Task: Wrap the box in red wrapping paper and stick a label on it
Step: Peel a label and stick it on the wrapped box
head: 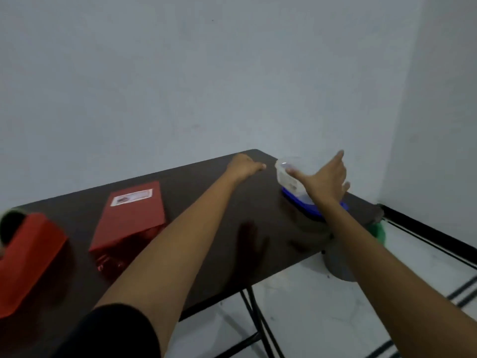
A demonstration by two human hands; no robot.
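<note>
Black sleeve (116, 332) sits lowest. Red wrapping paper roll (28, 254) lies at the table's (258, 202) left end; the red-wrapped box (129, 220), label (131, 197) on top, lies beside it. Left hand (245, 165) rests near the far edge, finger state indeterminate. Right hand (327, 179), fingers spread, overlaps the clear container (289, 166).

On the table (188, 184), a wrapping-paper roll (28, 257) lies leftmost, the wrapped box (131, 220) right of it, label (133, 197) on top. Near the far right corner sits a plastic container (290, 177), left hand (245, 165) beside it, right hand (327, 179) against it.
</note>
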